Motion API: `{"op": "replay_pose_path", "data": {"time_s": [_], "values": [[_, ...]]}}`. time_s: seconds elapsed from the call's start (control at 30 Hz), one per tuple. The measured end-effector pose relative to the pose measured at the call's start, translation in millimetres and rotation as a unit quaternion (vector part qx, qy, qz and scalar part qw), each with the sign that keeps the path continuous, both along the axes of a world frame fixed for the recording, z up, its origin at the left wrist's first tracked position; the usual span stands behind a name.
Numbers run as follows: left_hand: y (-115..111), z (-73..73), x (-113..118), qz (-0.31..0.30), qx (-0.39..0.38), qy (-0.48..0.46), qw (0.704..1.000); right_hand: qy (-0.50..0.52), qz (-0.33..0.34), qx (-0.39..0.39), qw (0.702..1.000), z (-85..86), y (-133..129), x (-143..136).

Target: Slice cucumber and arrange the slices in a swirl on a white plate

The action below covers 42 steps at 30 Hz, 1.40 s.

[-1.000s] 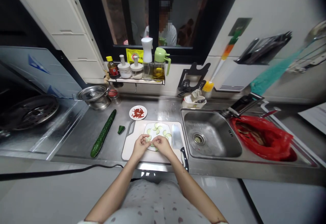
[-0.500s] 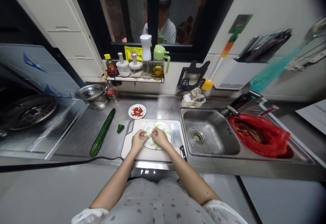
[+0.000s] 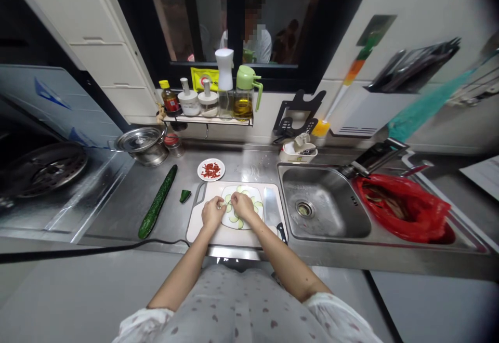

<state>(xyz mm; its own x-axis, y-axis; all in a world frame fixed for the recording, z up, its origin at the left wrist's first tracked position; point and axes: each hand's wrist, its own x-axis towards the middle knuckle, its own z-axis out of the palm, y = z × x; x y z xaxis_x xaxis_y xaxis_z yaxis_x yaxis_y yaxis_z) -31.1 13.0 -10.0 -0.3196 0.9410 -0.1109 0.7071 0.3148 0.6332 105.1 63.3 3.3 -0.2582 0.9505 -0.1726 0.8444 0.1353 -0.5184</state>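
Pale green-edged cucumber slices lie in a ring on a white plate, which rests on the cutting board. At the plate's left edge my left hand is closed, its fingertips pinched; what they hold is too small to name. Over the plate's middle my right hand is closed too, fingers drawn together above the slices, with any held thing hidden. A knife lies on the board's right side, its black handle toward the front.
Left of the board are a whole cucumber and a cucumber end. Behind it stands a small plate of red pieces. The sink and a red bag are on the right, a steel pot at back left.
My left hand has drawn slightly away from my right hand toward the plate's left edge. My right hand has shifted only a little. The camera view has moved slightly.
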Motion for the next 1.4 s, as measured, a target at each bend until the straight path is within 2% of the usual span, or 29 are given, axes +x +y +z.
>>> {"op": "replay_pose_path", "data": {"time_s": [0.37,0.67,0.97,1.4], "values": [[5.5,-7.2,0.7,-0.046,0.015,0.093,0.994,-0.06,0.024,0.017,0.998,-2.6,4.4,-2.8],[7.5,-7.9,-1.7,-0.057,0.006,0.106,0.993,-0.093,0.054,0.046,0.993,-10.4,5.5,-3.0],[7.7,-7.6,-2.4,-0.053,0.003,0.129,0.99,-0.126,0.061,0.021,0.99,-7.0,6.6,-6.0],[8.6,-7.4,0.5,-0.071,-0.001,0.155,0.985,-0.138,0.016,0.052,0.989,-11.8,4.7,-3.3]]}}
